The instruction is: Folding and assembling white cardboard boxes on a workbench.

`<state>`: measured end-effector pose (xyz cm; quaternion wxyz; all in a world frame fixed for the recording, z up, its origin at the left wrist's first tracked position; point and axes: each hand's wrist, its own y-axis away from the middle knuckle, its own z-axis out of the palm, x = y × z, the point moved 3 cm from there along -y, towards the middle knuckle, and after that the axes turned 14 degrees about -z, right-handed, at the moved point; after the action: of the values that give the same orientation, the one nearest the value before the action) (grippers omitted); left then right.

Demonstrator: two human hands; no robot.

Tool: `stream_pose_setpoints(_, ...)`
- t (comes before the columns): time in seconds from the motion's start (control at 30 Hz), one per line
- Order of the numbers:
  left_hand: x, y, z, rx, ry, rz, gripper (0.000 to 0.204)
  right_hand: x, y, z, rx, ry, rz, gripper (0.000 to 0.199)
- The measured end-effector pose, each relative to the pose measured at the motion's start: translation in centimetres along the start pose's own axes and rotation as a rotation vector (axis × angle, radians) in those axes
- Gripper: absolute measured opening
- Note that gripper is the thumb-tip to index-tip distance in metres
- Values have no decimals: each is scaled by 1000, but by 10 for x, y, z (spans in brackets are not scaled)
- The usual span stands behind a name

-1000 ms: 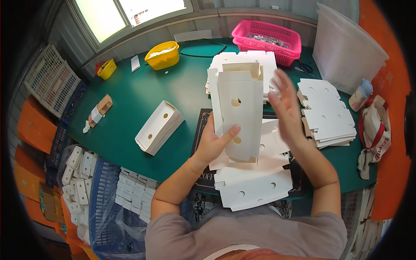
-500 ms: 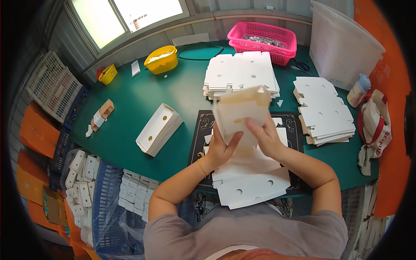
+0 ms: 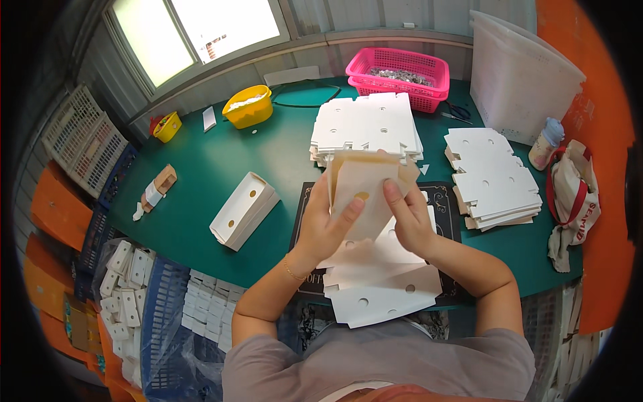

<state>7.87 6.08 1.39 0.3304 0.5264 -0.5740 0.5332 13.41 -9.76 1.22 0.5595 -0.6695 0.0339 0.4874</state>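
Observation:
Raised over the black mat (image 3: 450, 201), a partly folded white cardboard box (image 3: 368, 181) is gripped from both sides. My left hand (image 3: 328, 218) closes round its left side, thumb lying on the face near a round gold-brown hole. My right hand (image 3: 408, 214) grips the right side, its thumb pressed on the same face. The fingers behind the box are hidden. Flat white cut-out sheets (image 3: 382, 295) lie below my hands, overhanging the table's near edge. A folded box (image 3: 244, 211) with two holes rests to the left on the green table (image 3: 181, 221).
Stacks of flat box blanks stand at the back (image 3: 362, 124) and right (image 3: 495, 174). Behind are a pink basket (image 3: 398, 74) of small shiny pieces and a yellow tub (image 3: 248, 110). A bottle (image 3: 546, 144) and cloth bag (image 3: 576, 194) sit far right. Finished boxes (image 3: 124, 288) fill containers lower left.
The box has come slightly lower and tilted, its face now turned more toward me. My left hand has shifted a little left and up along its side. The view has shifted slightly.

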Motion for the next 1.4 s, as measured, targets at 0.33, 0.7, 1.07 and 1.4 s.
stream_pose_setpoints(0.33,34,6,9,155,363,75,20,-21,9,10,-141,31,-42,55)
stream_pose_setpoints(0.7,25,-8,15,161,275,-54,21,-3,5,7,80,-54,116,44)
stream_pose_setpoints(1.07,23,-8,6,131,552,-188,25,13,5,-4,-34,151,-154,58)
stream_pose_setpoints(1.4,38,-2,18,45,457,-113,28,-6,2,6,118,-47,10,33)
